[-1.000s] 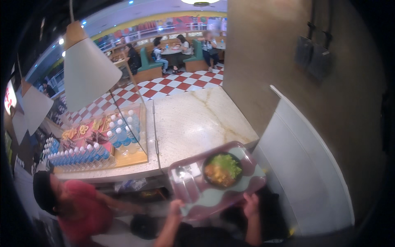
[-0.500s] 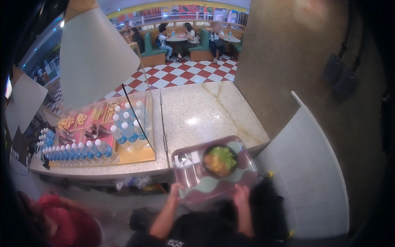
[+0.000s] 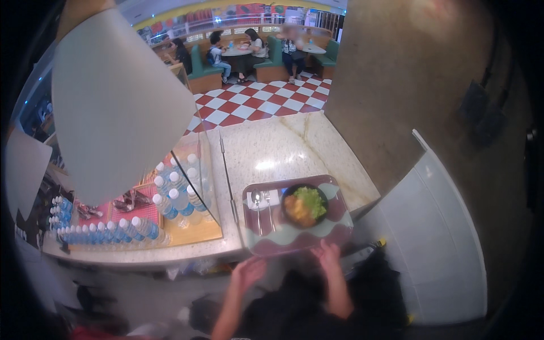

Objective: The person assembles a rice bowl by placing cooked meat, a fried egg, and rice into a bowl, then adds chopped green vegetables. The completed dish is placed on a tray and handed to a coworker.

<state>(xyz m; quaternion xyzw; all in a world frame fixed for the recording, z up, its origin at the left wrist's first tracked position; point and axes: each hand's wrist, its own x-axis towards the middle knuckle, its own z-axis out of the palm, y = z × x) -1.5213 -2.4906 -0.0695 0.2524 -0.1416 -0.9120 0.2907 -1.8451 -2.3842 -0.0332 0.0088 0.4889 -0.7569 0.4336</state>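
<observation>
Tray [image 3: 334, 224] on the marble counter's [image 3: 277, 150] near edge.
I've got my right hand [image 3: 328, 253] touching its front rim, left hand [image 3: 248, 272] just below; finger positions too blurred to tell; bowl of food [image 3: 305, 205] sits centre.

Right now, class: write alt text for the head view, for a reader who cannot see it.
Two bare hands, left hand and right hand, reach a maroon tray on a marble counter; it carries a dark bowl of food and cutlery. Water bottles stand leftward.
</observation>
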